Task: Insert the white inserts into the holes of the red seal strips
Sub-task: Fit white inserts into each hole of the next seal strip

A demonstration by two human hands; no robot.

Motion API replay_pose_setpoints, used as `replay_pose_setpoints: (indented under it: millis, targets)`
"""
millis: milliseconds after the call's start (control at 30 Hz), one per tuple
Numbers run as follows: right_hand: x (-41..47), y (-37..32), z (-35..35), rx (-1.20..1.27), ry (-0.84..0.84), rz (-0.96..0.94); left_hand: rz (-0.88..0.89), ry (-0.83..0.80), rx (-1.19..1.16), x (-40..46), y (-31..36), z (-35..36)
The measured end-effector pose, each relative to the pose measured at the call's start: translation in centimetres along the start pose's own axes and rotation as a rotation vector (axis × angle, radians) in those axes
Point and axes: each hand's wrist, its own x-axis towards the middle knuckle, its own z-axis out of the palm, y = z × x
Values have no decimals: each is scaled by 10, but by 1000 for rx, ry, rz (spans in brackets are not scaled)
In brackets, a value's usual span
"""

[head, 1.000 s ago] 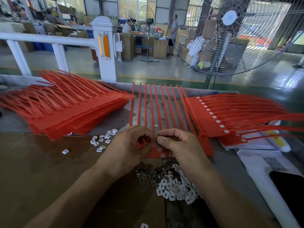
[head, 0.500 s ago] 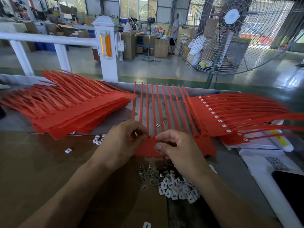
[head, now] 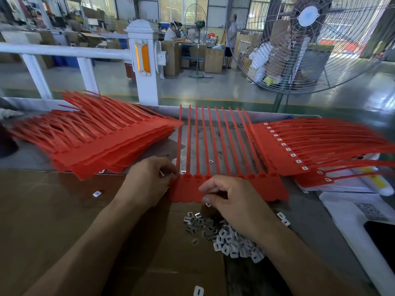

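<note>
A factory floor: industrial fan [head: 307, 39], stacked cartons [head: 211, 58], distant workbenches.

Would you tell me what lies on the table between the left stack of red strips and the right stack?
In the head view, the seal strip sheet being worked on lies between the left stack and the right stack, with loose white inserts beneath its tails.

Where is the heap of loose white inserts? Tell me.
In the head view, the heap of small white plastic inserts lies on the brown cardboard, under the right hand, nearer than the red seal strip sheet.

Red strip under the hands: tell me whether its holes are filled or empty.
Mostly empty: the strip shows bare red holes; one white insert sits at its left end.
</note>
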Motion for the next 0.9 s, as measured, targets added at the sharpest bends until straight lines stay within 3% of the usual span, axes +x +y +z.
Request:
replay_pose_setpoints:
  millis: [900]
  targets:
    - [-3, -19, -3, -294, -209, -151, -69, 11, -27, 1, 0, 0]
